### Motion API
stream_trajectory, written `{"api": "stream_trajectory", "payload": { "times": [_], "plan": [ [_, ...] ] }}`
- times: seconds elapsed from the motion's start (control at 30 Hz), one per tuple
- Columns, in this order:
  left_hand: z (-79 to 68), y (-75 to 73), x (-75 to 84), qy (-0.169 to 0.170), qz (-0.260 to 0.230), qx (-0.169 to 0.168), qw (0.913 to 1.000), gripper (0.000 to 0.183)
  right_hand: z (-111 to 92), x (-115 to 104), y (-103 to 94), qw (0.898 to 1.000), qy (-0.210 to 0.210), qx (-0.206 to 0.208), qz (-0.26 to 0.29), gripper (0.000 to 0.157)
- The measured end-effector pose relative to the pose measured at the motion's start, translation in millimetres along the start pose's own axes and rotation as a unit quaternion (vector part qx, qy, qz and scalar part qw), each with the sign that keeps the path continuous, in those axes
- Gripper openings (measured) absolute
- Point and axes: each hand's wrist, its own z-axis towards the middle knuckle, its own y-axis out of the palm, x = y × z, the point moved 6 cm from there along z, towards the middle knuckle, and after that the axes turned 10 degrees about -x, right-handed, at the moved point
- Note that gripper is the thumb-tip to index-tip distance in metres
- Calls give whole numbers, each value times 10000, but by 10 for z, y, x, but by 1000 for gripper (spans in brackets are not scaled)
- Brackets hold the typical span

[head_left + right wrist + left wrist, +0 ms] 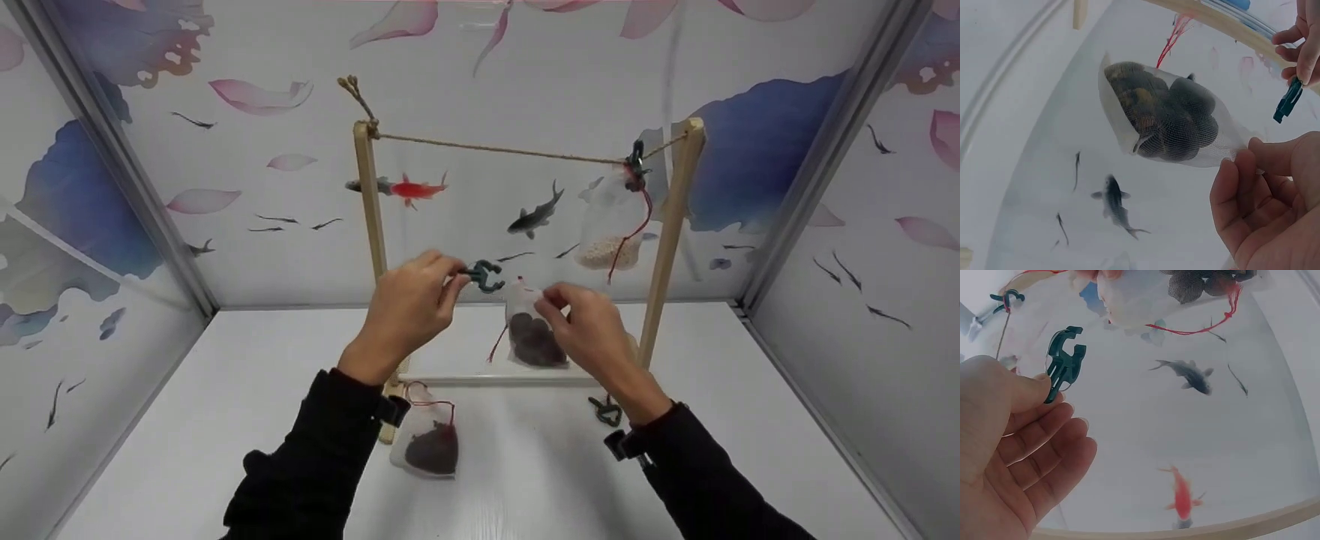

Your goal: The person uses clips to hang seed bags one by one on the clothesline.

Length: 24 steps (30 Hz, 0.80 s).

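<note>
Between thumb and fingers, my left hand [411, 306] pinches a dark green spring clip [484, 277]; its hooked mouth points right, and in the left wrist view the clip [1065, 363] stands clear of the bag. My right hand [592, 322] pinches the upper edge of a white mesh drawstring bag [536, 337]. Dark rounded pieces fill the bag's bottom, seen closely through the mesh in the right wrist view [1162, 112]. A red cord hangs from its side. Above both hands runs a twine line [495, 150], strung between two wooden posts.
On the line's right end, another green clip [636, 166] holds a mesh bag of pale grains [609, 251]. A second dark-filled bag [431, 446] lies on the white table by the left post [367, 202]. One more clip [606, 411] lies near the right post [675, 232].
</note>
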Motion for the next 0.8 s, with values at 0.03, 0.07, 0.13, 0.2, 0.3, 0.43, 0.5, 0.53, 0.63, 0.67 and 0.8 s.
{"api": "stream_trajectory", "payload": {
  "times": [0.03, 0.07, 0.13, 0.2, 0.3, 0.43, 0.5, 0.53, 0.63, 0.67, 0.8],
  "plan": [
    [55, -45, 26, 58, 61, -4, 10000, 16, 28, -30, -57, 10000, -71, 30, -23, 12],
    [108, -89, 54, 114, 115, -2, 9999, 16, 56, -65, -117, 9998, -165, 97, -67, 12],
    [202, -173, 109, 198, 214, -6, 9996, 17, 108, -142, -242, 9990, -341, 237, -137, 13],
    [288, -249, 158, 239, 305, -29, 9992, 18, 158, -211, -357, 9976, -516, 389, -255, 15],
    [403, -357, 222, 224, 407, -68, 9989, 19, 230, -303, -504, 9958, -639, 543, -371, 16],
    [545, -473, 297, 213, 556, -57, 9982, 20, 329, -386, -654, 9949, -639, 633, -467, 17],
    [595, -507, 324, 228, 652, -39, 9976, 20, 379, -408, -703, 9945, -621, 665, -527, 17],
    [617, -521, 334, 236, 686, -31, 9974, 20, 402, -418, -725, 9942, -618, 689, -546, 18],
    [679, -564, 358, 262, 809, 35, 9964, 21, 469, -438, -789, 9930, -598, 822, -595, 18],
    [703, -582, 363, 260, 848, 89, 9960, 21, 492, -447, -812, 9925, -597, 890, -592, 18],
    [798, -665, 393, 313, 944, 319, 9945, 22, 580, -471, -901, 9896, -603, 1153, -612, 17]
  ]
}}
